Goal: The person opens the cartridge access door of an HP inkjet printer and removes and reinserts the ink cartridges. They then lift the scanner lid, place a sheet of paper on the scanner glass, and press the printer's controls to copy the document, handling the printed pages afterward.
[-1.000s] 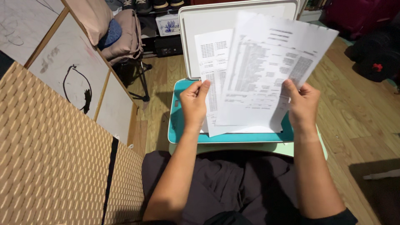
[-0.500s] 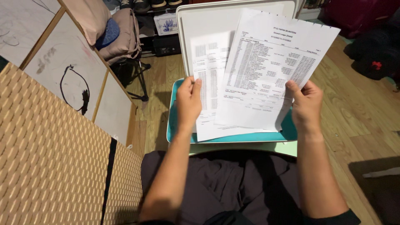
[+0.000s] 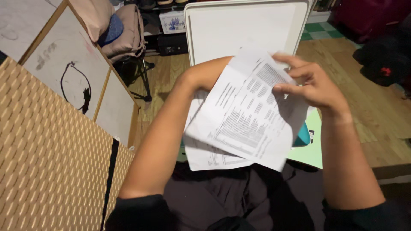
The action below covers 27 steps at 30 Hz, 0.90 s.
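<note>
Both my hands hold a sheaf of white printed paper sheets above my lap, tilted so the print runs diagonally. My right hand pinches the top right part of the front sheet with thumb and fingers. My left hand is mostly hidden behind the sheets; only its wrist and back show at their upper left edge. A second sheet sticks out below the front one. Under the papers lies a teal tray on a pale green sheet.
A white tabletop board stands just beyond the papers. A woven tan panel fills the left. Framed canvases lean at upper left, beside a folding chair with bags. Dark bags lie on the wood floor at right.
The sheets were held upright and spread between both hands; now they are rotated and lowered toward my lap, my left hand has gone behind them, and the view has moved closer.
</note>
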Available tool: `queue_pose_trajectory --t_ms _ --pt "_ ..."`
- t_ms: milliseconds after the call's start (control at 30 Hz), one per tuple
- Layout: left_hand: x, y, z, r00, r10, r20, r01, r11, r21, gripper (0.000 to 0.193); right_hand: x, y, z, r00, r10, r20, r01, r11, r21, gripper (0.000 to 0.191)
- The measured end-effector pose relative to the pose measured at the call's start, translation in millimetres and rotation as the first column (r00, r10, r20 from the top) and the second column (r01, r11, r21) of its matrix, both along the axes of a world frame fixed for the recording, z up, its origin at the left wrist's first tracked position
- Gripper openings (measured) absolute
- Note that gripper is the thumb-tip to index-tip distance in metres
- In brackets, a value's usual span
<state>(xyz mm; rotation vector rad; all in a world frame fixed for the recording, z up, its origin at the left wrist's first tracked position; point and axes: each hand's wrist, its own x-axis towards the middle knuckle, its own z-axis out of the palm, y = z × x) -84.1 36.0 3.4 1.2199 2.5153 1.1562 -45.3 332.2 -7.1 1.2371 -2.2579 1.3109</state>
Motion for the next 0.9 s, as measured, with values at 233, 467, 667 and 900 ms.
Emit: queue_pose_trajectory --t_ms 233,467,667,900 --pt "-4.5 -31.1 -6.7 0.992 -0.121 0.025 0.124 0.982 -0.145 0.048 -7.5 6.5 -42.5 0.860 -0.252 0.443 0.335 0.935 -0.119 0.025" --pt "5.3 -57.1 -88.1 0.733 0.283 0.618 -0.516 0.823 0.236 0.050 -21.2 21.4 -107.6 0.645 -0.215 0.734 0.603 0.732 -0.316 0.027" --pt "20.3 -36.8 -135.8 0.813 0.427 0.396 -0.536 0.815 0.221 0.062 -19.5 27.4 -128.7 0.639 -0.358 0.681 0.627 0.755 -0.192 0.025" --pt "10.6 -53.3 -99.3 0.840 0.419 0.343 -0.519 0.805 0.288 0.071 -10.2 43.4 -118.0 0.804 -0.216 0.553 0.425 0.860 -0.282 0.027"
